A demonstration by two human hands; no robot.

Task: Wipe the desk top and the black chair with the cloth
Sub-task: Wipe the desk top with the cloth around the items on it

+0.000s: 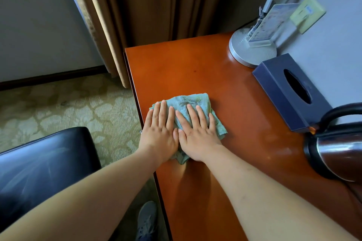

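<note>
Hands flat, fingers straight — left hand (159,133) and right hand (196,136) pressing crumpled green terry cloth (193,101) onto glossy reddish-brown wooden surface (195,68), gripping nothing.

Cloth (193,103) on desk top (186,68), near its 9 o'clock edge, under left hand (159,135) and right hand (197,137) side by side. Tissue box (290,92) at 2 o'clock from cloth; lamp base (248,53) at 12 behind box; kettle (337,152) at 4. Black chair (45,164) on floor at 8 o'clock.

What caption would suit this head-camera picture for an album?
Left hand and right hand press a green cloth flat on the desk top, beside the black chair.
</note>
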